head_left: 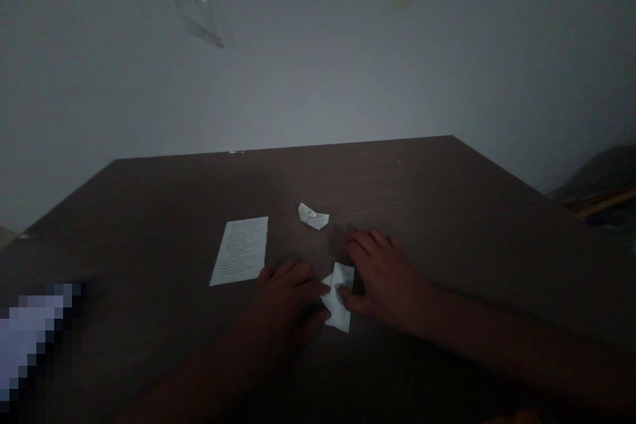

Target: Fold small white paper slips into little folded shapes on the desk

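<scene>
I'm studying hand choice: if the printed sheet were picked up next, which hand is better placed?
Probably the left hand: it lies beside the printed sheet, while the right hand is farther, its thumb on the paper slip.

Both arms extend forward, with the hands side by side and a narrow space between them. The left forearm enters from lower left; the right forearm enters from lower right. Left hand: palm down, outer fingers bent, index finger directed inward, thumb set below it with a gap. Right hand: back uppermost, fingers bent and directed forward and inward, thumb spread well apart from them, pointing toward the left hand. Both wrists are in shadow.
</scene>
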A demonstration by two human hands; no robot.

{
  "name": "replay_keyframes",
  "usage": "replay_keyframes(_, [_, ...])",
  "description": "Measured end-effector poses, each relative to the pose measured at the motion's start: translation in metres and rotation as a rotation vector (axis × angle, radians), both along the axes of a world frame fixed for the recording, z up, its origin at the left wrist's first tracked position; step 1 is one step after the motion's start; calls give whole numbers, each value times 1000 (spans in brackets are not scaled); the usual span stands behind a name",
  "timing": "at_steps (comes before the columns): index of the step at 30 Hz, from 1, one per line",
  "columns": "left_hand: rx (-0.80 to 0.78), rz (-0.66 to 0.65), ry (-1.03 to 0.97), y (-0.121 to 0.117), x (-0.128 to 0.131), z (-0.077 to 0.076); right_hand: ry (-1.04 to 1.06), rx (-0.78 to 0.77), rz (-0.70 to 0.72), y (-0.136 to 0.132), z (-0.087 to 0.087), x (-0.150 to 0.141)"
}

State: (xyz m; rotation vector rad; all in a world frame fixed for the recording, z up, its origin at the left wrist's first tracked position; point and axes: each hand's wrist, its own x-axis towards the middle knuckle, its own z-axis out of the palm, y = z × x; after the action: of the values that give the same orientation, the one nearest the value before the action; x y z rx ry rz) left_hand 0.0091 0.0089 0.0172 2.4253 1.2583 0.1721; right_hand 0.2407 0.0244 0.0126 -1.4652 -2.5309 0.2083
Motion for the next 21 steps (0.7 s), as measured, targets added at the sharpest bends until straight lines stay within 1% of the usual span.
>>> replay_keyframes(2, [31,-14,-10,0,-1,-4,7,9,-63,11,-2,3])
replay_keyframes(4, [53,-21,-19,0,-2,-6,22,5,-95,20,-5,6])
replay_keyframes(7, [59,-18,-30,-1,-2,-5,55,-22,-67,27,-6,8])
replay_keyframes(12, [45,11,-78,2,3,-1,107,-64,38,21,-3,6])
replay_keyframes(16, [59,40,-49,5,5,-7,133,-93,86,10,-2,2])
replay_keyframes(21, [112,31,-47,2,3,-13,138,-38,111,5,-6,1])
